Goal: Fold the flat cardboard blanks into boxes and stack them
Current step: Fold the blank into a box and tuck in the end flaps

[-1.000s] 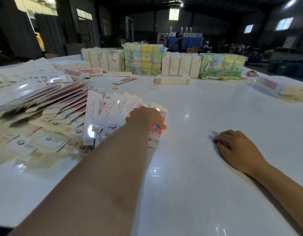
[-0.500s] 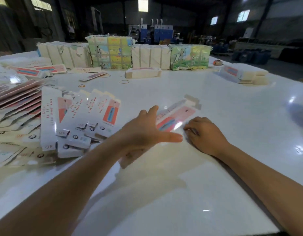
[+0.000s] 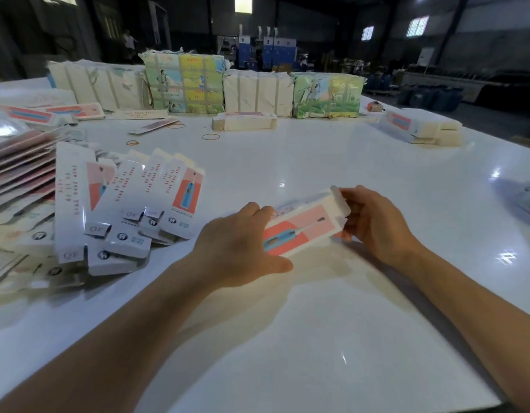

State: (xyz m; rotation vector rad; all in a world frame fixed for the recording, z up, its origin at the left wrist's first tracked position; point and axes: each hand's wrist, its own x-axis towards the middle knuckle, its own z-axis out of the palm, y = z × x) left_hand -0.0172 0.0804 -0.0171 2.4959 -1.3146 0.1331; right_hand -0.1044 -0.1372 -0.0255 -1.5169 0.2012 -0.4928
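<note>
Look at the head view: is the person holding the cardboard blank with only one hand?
No: the left hand grips one end of the cardboard blank and the right hand grips the other end.

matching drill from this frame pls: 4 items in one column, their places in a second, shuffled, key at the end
Things:
1. carton blank
2. fanned pile of blanks
3. rubber band
4. printed bundles

Places:
A. far edge of the table, in a row
B. held between left hand and right hand
C. loose on the table, mid-distance
D. on the table, left of the left hand

Pairs: 1-B, 2-D, 3-C, 4-A
</note>
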